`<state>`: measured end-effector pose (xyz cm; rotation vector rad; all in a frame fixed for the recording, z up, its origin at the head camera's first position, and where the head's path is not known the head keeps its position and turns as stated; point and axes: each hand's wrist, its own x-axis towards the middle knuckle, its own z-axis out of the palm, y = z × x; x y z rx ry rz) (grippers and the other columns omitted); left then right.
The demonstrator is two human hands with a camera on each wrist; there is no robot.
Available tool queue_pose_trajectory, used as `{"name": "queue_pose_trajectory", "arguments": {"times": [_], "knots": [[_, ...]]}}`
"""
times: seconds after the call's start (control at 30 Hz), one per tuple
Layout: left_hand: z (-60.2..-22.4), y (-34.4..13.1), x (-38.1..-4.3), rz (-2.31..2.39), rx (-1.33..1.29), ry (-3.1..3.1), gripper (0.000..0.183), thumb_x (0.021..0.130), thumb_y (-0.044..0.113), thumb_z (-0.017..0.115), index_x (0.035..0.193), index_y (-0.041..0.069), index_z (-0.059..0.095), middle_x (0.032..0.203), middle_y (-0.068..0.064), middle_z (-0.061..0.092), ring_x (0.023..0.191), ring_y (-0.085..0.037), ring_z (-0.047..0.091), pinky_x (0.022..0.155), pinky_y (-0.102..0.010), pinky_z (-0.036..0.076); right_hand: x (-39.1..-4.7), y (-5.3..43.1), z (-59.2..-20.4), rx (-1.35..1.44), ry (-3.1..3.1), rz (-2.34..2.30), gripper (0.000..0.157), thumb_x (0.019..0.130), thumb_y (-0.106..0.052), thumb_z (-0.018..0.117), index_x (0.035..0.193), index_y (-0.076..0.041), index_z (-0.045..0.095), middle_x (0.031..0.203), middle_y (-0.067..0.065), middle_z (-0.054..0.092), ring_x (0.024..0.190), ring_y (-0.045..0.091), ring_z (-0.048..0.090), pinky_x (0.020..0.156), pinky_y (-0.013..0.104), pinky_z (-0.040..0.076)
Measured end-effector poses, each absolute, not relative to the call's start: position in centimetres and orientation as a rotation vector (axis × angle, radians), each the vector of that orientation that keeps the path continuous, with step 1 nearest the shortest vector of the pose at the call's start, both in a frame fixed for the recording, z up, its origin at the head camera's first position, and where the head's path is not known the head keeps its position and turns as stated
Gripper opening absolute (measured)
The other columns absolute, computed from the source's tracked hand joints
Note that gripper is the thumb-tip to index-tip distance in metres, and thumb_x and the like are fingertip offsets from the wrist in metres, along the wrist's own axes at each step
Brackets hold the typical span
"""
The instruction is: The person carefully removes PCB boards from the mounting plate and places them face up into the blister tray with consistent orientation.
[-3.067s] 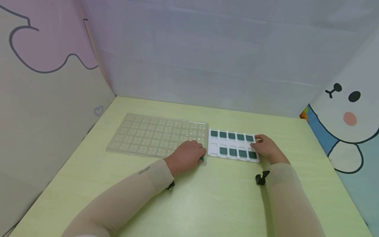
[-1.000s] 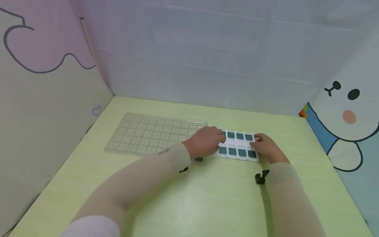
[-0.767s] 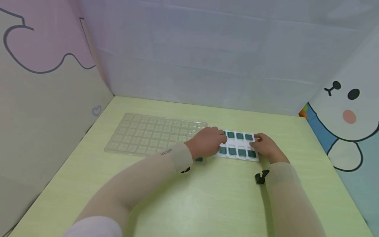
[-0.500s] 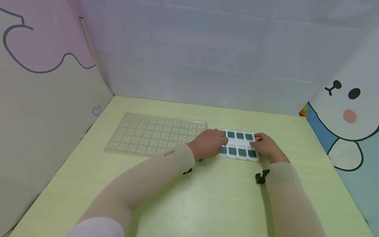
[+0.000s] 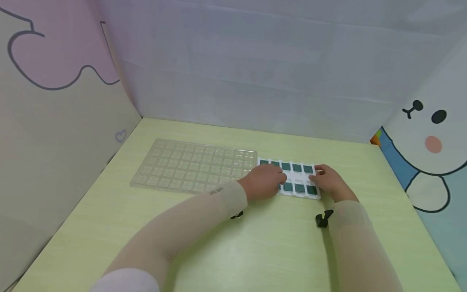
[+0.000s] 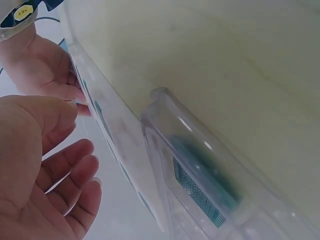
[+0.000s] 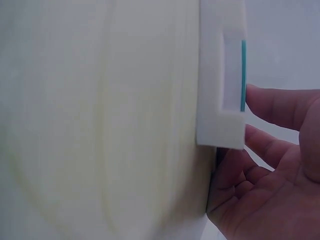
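Observation:
My left hand [image 5: 263,181] hovers over the left part of a white slotted tray [image 5: 300,177] holding green square chips [image 5: 299,188] in two rows. In the left wrist view its fingers are loosely bent, and nothing shows between the thumb and fingertips. My right hand [image 5: 330,183] holds the white tray's right end, thumb on top by a chip and fingers at the end edge. To the left lies a clear plastic tray [image 5: 182,164] with many square pockets. One green chip [image 6: 200,192] sits in its near right corner pocket, hidden behind my left hand and wrist in the head view.
Both trays lie flat side by side on a pale yellow-green table [image 5: 233,251]. A pale cloth wall [image 5: 255,73] stands behind it, with cartoon-printed panels on both sides. My left forearm [image 5: 182,225] crosses in front of the clear tray.
My left hand has left the clear tray's near right corner, where it held a green chip, and moved right over the white tray, drifting slightly further right lately. My right hand stays put.

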<state>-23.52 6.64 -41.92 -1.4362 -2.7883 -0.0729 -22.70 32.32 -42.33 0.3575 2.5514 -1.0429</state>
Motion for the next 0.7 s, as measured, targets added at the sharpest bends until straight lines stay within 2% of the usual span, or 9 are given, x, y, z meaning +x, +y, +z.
{"name": "queue_pose_trajectory", "arguments": {"times": [0.7], "knots": [[-41.55, 7.53, -23.64, -0.047, -1.394, -2.889, 0.017, 0.103, 0.024, 0.063, 0.118, 0.021, 0.071, 0.106, 0.008, 0.064, 0.094, -0.011, 0.055, 0.085, -0.026, 0.047, -22.77, 32.37, -42.52, 0.37, 2.553, -1.057, 0.069, 0.106, -0.029, 0.056, 0.159, 0.002, 0.025, 0.155, 0.034, 0.03, 0.133, 0.047, 0.037, 0.113, 0.064, 0.032]]}}
